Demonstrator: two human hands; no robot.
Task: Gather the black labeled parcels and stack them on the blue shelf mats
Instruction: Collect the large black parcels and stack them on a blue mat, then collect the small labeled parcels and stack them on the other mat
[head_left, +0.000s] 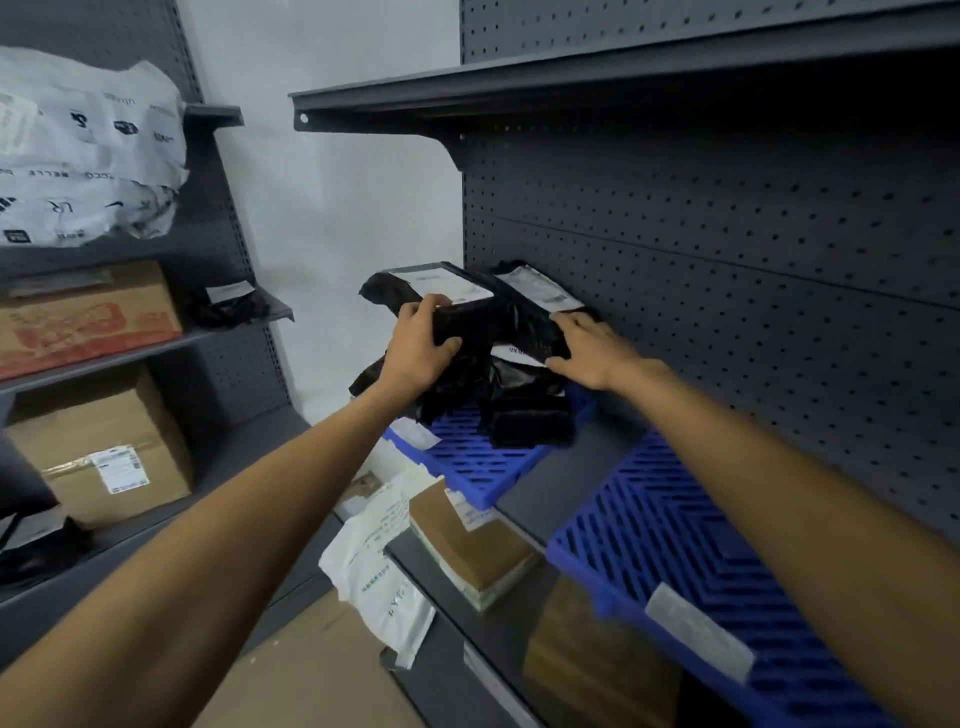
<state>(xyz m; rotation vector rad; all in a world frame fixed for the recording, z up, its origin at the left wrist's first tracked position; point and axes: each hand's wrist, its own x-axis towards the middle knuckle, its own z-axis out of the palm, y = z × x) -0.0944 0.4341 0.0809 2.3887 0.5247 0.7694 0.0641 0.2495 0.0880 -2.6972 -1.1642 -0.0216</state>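
Observation:
A pile of black labeled parcels (511, 395) lies on the far blue shelf mat (470, 460). On top of the pile sits a black parcel (493, 319) with white labels. My left hand (418, 348) grips its left end, thumb underneath and fingers curled over the edge. At its right end my right hand (589, 351) holds the parcel's side, fingers laid along it. A second blue shelf mat (691, 561) lies nearer on the same shelf with nothing on it. Another black parcel (228, 306) rests on the left rack.
Brown cardboard boxes (104, 457) and grey printed mailer bags (88, 150) fill the left rack. Below the shelf lie a white mailer (379, 566) and brown boxes (472, 545). A grey pegboard back wall (727, 223) and an upper shelf (519, 88) bound the space.

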